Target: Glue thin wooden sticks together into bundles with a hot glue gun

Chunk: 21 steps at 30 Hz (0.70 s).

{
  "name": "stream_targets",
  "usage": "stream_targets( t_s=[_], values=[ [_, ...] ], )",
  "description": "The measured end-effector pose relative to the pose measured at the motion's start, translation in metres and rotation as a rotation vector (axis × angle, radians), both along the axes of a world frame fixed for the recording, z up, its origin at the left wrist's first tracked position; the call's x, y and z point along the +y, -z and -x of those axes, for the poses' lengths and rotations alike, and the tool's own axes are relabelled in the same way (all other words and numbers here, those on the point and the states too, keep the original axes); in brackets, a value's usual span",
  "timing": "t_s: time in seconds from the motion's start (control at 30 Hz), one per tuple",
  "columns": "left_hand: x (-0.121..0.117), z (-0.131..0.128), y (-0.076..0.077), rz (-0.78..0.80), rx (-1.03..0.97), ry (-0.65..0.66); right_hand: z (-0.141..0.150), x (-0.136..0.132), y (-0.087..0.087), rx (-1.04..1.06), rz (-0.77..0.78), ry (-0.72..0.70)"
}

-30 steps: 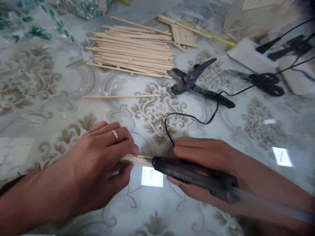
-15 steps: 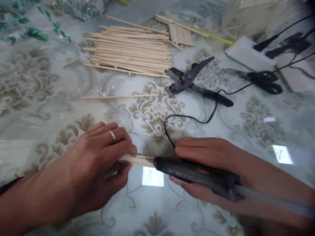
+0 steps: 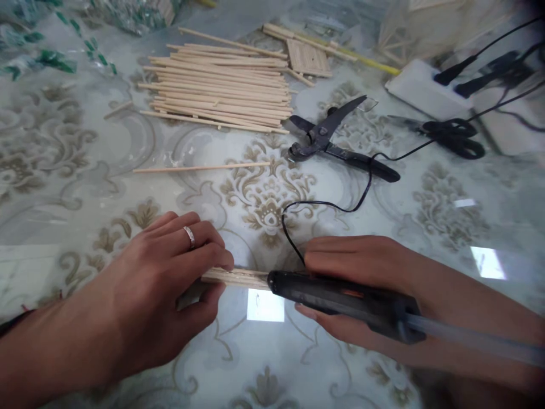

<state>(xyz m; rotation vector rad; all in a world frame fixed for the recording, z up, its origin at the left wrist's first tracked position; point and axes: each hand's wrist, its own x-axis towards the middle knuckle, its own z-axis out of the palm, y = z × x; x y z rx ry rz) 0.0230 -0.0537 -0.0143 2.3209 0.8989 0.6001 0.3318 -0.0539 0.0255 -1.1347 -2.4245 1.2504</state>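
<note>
My left hand [image 3: 170, 284], with a ring on one finger, pinches a short bundle of wooden sticks [image 3: 238, 278] laid side by side near the table's front. In my right hand [image 3: 357, 255] is a black glue gun [image 3: 340, 301], my fingers wrapped round it. Its nozzle end is at the right part of the bundle and covers that part, so whether the tip touches cannot be seen. A clear glue stick [image 3: 464, 338] pokes out of the gun's back, blurred. The thin black cord [image 3: 327, 203] runs from the gun toward the back right.
Beyond my hands lie a single stick [image 3: 202, 167], a pile of wooden sticks [image 3: 221, 85] and a small stick panel [image 3: 309, 57]. Black-handled cutters [image 3: 327, 133] and scissors [image 3: 455, 136] lie to the right, near a white power strip [image 3: 430, 91]. Plastic wrapping [image 3: 46, 42] covers the far left.
The glue gun's nozzle has shifted slightly right along the bundle, and a little more of the sticks shows. The whole view has drifted slightly; my left hand keeps its hold.
</note>
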Motion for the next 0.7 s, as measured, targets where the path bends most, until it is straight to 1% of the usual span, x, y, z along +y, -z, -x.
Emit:
stream_targets(
  t_s=[0.17, 0.33, 0.47, 0.7],
  values=[
    [-0.0009, 0.0016, 0.0015, -0.005, -0.003, -0.033, -0.0025, -0.0016, -0.0011, -0.012, 0.011, 0.002],
    [-0.0002, 0.0015, 0.0027, -0.007, -0.007, -0.021, -0.0047, -0.0018, -0.0022, -0.044, -0.002, 0.015],
    [-0.0009, 0.0002, 0.0015, -0.012, -0.005, -0.043, -0.0058, -0.0014, -0.0011, -0.036, -0.003, 0.034],
    [-0.0015, -0.0004, -0.0016, -0.015, 0.031, -0.047, -0.0079, -0.0011, -0.0021, -0.054, -0.006, 0.016]
  ],
)
